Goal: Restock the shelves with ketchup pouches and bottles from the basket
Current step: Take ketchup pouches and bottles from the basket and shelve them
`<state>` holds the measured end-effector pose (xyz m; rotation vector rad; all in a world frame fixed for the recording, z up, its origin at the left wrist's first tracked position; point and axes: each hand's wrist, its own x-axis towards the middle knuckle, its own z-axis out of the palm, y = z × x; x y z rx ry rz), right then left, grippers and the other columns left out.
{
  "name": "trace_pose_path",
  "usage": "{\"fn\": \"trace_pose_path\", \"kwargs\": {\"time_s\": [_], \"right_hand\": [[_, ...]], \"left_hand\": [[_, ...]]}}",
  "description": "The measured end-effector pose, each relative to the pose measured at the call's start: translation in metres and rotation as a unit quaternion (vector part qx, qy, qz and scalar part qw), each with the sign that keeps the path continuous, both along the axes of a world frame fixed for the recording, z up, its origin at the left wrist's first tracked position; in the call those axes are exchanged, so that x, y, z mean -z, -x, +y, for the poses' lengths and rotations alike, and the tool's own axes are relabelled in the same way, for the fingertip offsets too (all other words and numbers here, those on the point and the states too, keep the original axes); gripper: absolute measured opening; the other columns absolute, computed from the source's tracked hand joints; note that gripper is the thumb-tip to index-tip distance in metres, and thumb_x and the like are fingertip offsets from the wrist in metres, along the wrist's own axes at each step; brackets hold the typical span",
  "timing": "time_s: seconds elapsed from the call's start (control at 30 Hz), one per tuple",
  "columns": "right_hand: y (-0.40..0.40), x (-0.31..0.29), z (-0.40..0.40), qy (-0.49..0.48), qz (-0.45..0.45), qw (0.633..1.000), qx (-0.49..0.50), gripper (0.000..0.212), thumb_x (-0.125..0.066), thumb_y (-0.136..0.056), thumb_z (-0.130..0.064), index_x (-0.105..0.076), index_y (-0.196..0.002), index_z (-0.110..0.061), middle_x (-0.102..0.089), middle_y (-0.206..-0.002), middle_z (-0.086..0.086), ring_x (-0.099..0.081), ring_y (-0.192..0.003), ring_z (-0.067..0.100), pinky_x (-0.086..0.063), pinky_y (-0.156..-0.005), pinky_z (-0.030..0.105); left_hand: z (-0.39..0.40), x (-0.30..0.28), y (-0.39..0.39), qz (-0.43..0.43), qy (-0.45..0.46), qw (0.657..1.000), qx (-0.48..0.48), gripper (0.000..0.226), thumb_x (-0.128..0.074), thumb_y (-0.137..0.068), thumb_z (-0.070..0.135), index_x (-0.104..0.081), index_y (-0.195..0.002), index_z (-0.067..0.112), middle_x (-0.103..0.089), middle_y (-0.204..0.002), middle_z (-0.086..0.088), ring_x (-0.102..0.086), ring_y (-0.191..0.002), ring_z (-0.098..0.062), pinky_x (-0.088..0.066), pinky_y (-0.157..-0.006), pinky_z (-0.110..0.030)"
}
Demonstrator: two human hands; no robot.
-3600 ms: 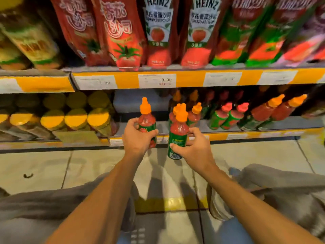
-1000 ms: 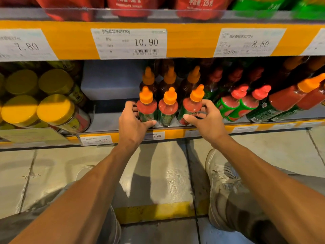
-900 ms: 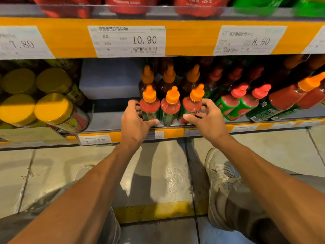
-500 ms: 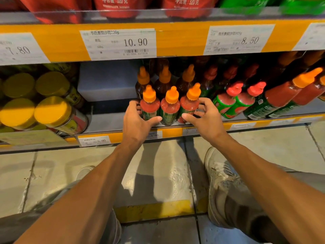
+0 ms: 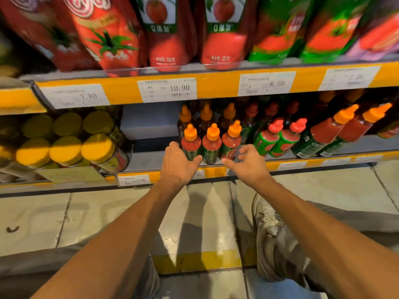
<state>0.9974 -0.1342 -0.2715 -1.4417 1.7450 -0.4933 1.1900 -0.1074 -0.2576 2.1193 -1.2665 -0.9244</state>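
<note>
Three small ketchup bottles with orange caps (image 5: 212, 143) stand upright in a front row on the bottom shelf (image 5: 149, 160), with more of the same behind them. My left hand (image 5: 179, 166) sits just left of the row, its thumb against the base of the left bottle (image 5: 191, 144) and its fingers relaxed. To the right of the row, my right hand (image 5: 248, 164) is a little off the right bottle (image 5: 231, 141), fingers loosely curled and holding nothing. Ketchup pouches (image 5: 170, 33) fill the shelf above. The basket is out of view.
Yellow-lidded jars (image 5: 64, 147) lie at the left of the bottom shelf. Red-capped green bottles (image 5: 278, 139) and larger orange-capped bottles (image 5: 332, 130) lean at the right. A gap (image 5: 146, 147) separates jars and bottles. My shoe (image 5: 272, 231) rests on the tiled floor.
Both hands held bottles in the air, then set them into the front row. Since half a second ago my right hand has drawn off the row, and the view has pulled back and up.
</note>
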Motion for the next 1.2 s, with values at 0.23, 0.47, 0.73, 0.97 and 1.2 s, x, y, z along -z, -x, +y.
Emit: {"fn": "trace_pose_path", "kwargs": {"time_s": [0.23, 0.47, 0.73, 0.97, 1.2], "right_hand": [[-0.024, -0.08, 0.044, 0.065, -0.017, 0.996, -0.055, 0.032, -0.075, -0.085, -0.043, -0.055, -0.1, -0.023, -0.063, -0.096, -0.008, -0.062, -0.092, 0.015, -0.052, -0.086, 0.038], [-0.084, -0.198, 0.1, 0.15, -0.072, 0.971, -0.169, 0.022, -0.072, -0.087, -0.049, -0.062, -0.093, -0.031, -0.068, -0.089, -0.012, -0.065, -0.08, 0.007, -0.054, -0.078, 0.033], [-0.216, -0.3, 0.17, 0.192, -0.137, 0.905, -0.354, 0.023, -0.07, -0.087, -0.053, -0.063, -0.096, -0.033, -0.066, -0.088, -0.014, -0.064, -0.079, 0.007, -0.056, -0.071, 0.033], [-0.349, -0.303, 0.25, 0.187, -0.062, 0.821, -0.535, 0.027, -0.065, -0.089, -0.056, -0.057, -0.092, -0.031, -0.062, -0.085, -0.012, -0.059, -0.08, 0.008, -0.051, -0.071, 0.037], [-0.441, -0.217, 0.338, 0.05, 0.062, 0.727, -0.682, 0.032, -0.061, -0.093, -0.05, -0.051, -0.087, -0.02, -0.061, -0.084, 0.003, -0.056, -0.074, 0.018, -0.043, -0.063, 0.036]], "left_hand": [[0.052, -0.091, -0.011, -0.159, -0.019, 0.986, 0.047, 0.049, -0.058, -0.095, 0.049, -0.05, -0.128, 0.013, -0.054, -0.13, -0.01, -0.053, -0.118, -0.028, -0.047, -0.095, -0.042], [0.132, -0.244, -0.07, -0.238, 0.048, 0.97, -0.006, 0.039, -0.063, -0.087, 0.053, -0.058, -0.113, 0.023, -0.061, -0.116, -0.001, -0.059, -0.108, -0.026, -0.05, -0.088, -0.038], [0.278, -0.314, -0.186, -0.187, 0.082, 0.961, -0.186, 0.036, -0.062, -0.09, 0.055, -0.059, -0.11, 0.025, -0.063, -0.105, 0.005, -0.061, -0.097, -0.019, -0.053, -0.084, -0.04], [0.416, -0.251, -0.269, -0.118, 0.016, 0.922, -0.368, 0.031, -0.064, -0.086, 0.054, -0.06, -0.098, 0.026, -0.065, -0.094, 0.007, -0.061, -0.089, -0.016, -0.05, -0.078, -0.036], [0.522, -0.133, -0.295, 0.022, -0.096, 0.857, -0.506, 0.033, -0.064, -0.083, 0.048, -0.053, -0.086, 0.017, -0.068, -0.095, -0.009, -0.057, -0.079, -0.021, -0.037, -0.062, -0.033]]}}
